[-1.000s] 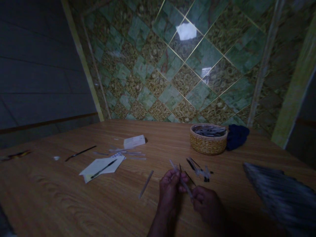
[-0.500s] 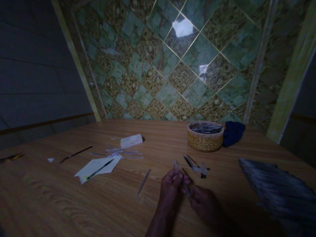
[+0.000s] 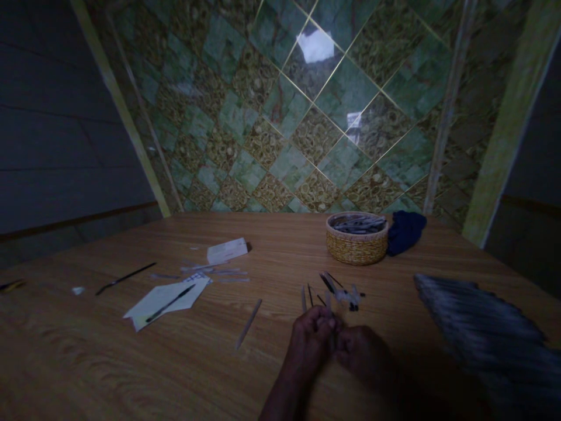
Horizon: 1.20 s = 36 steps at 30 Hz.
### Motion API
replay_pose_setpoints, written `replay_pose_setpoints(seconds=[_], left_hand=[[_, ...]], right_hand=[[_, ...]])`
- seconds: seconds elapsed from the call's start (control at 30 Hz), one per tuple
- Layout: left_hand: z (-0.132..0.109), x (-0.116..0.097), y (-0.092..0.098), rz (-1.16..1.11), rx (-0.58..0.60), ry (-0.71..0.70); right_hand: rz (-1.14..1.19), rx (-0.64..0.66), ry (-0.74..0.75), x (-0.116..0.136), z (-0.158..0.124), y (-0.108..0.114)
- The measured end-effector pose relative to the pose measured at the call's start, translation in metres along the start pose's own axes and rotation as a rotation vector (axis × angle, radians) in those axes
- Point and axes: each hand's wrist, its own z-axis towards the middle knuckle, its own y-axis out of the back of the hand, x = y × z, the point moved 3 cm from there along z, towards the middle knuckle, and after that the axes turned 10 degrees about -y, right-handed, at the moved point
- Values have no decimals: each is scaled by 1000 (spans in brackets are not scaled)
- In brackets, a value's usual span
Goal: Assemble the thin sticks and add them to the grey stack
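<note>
Dimly lit, your hands meet low in the middle of the view, just above the tabletop. Your left hand has its fingers folded in, seemingly pinching a pale strip whose upper end pokes out past the knuckles; the lower end is lost between your hands. Your right hand is curled against the left, but shadow covers it and you can't tell what it has hold of. Just beyond your fingers rise a second pale strip and a thin black stick; whether you grip them or they lie on the wood is hard to make out.

At the left edge, a dark and yellow object is cut off, while a dark ridged pile blurs away at lower right. You have a wide stretch of wood grain between the white box and the basket, and another toward you at left, past the flat loose strip.

The basket is round, woven and straw-coloured, filled with slim greyish sticks, beside a crumpled navy cloth. A dark pen lies slantwise across creased paper.
</note>
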Motion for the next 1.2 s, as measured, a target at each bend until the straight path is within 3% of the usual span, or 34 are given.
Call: replay_pose_setpoints(seconds=[0.2,0.37,0.67,0.9,1.2], left_hand=[[-2,-3,-3,57,38,-1],[-3,-6,-2,93,79,17],[-6,-20,-6,35,171,25],[-7,-26,-2,68,242,48],[-8,-28,1,74,250,68]], right_hand=[[269,30,-28,8,10,30],[463,99,-12,30,4,42],[125,-162,128,50,-3,41],[12,-173,247,48,-6,36],[-23,-173,310,50,-7,32]])
